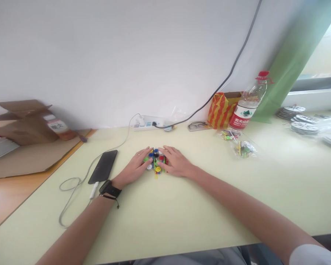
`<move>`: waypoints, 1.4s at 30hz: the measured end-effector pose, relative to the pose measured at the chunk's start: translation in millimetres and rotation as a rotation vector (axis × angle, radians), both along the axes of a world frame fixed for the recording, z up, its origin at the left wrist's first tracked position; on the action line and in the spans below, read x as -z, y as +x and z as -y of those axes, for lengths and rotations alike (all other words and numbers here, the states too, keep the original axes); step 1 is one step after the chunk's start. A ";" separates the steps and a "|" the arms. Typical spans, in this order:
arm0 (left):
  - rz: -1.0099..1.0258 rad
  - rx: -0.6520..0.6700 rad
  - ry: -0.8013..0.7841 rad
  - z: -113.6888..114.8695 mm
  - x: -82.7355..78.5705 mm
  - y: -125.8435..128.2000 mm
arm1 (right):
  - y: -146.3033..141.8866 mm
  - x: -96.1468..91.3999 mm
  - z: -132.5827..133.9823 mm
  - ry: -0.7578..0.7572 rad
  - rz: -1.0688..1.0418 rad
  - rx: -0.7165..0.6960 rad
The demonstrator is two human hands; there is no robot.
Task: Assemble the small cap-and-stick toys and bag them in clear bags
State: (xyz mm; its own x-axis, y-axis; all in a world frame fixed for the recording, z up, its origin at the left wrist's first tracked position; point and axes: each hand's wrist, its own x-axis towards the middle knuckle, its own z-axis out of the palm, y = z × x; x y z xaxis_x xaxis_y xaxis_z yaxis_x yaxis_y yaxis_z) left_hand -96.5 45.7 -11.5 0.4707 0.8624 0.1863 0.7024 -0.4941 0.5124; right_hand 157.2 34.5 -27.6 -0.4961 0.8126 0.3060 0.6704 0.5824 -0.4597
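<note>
A small cluster of colourful plastic toy pieces [156,162], round discs and sticks in red, blue, green and yellow, lies on the pale green table [165,213]. My left hand [135,167] rests flat on the left side of the cluster, fingers stretched toward it. My right hand [175,162] lies flat on the right side, its fingertips touching the pieces. Both hands bracket the cluster with fingers extended. A black watch [109,189] sits on my left wrist.
A black phone [103,166] with a white cable lies to the left. At the back are a power strip [147,122], an orange-yellow bag [220,109], a water bottle [246,105], and clear bags of toy parts [244,149]. Cardboard [24,125] sits far left, stacked discs [300,119] far right.
</note>
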 end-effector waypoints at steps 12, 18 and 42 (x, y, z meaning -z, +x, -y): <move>-0.012 -0.010 0.105 3.5 -3.3 -1.3 | 3.5 5.5 0.2 0.060 -0.008 -0.061; -0.005 -0.005 0.126 5.4 -8.5 -0.2 | 4.1 5.5 0.3 0.018 0.022 -0.062; 0.042 -0.065 0.145 -2.7 3.5 0.3 | -2.1 2.9 -6.4 -0.011 0.051 -0.039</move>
State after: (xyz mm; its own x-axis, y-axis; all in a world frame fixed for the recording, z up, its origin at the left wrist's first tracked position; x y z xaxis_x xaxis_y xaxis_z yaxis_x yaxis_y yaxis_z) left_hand -96.3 48.4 -15.0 0.4036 0.8534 0.3299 0.7147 -0.5192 0.4687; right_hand 155.1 40.9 -30.6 -0.5417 0.7957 0.2708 0.6701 0.6033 -0.4324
